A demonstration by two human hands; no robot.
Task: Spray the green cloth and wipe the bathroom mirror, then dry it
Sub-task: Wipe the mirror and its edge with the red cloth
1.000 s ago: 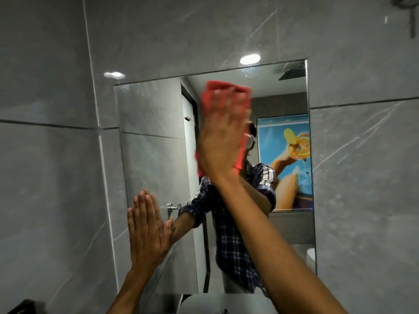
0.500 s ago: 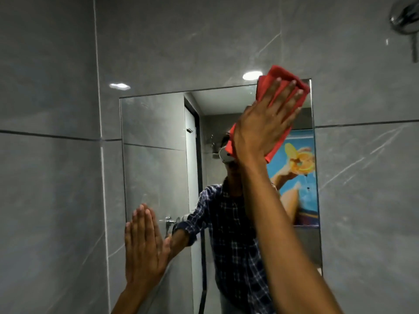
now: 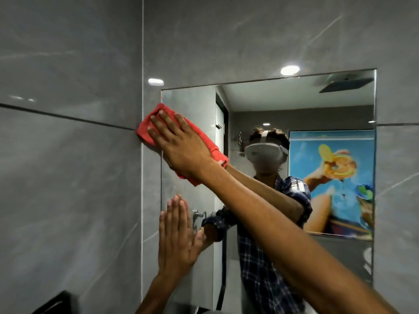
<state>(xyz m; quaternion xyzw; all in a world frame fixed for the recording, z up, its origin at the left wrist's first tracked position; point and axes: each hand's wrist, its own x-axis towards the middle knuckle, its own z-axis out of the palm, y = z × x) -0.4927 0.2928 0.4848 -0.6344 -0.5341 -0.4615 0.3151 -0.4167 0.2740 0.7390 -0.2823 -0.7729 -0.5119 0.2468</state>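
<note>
A rectangular mirror (image 3: 294, 105) is set into the grey tiled wall. My right hand (image 3: 181, 143) presses a red cloth (image 3: 145, 130) flat against the mirror's upper left edge, and the cloth overlaps onto the wall tile. My right forearm crosses the view from the lower right. My left hand (image 3: 176, 236) lies flat on the glass at the lower left, fingers together and pointing up, holding nothing. No green cloth or spray bottle is in view.
Grey tile walls (image 3: 68, 177) meet in a corner just left of the mirror. The mirror reflects a person in a checked shirt, a door and a bright poster (image 3: 333, 177). A dark object (image 3: 56, 302) sits at the bottom left.
My right hand has swept the red cloth from the mirror's top right across to its upper left edge. My left hand has stayed flat on the glass.
</note>
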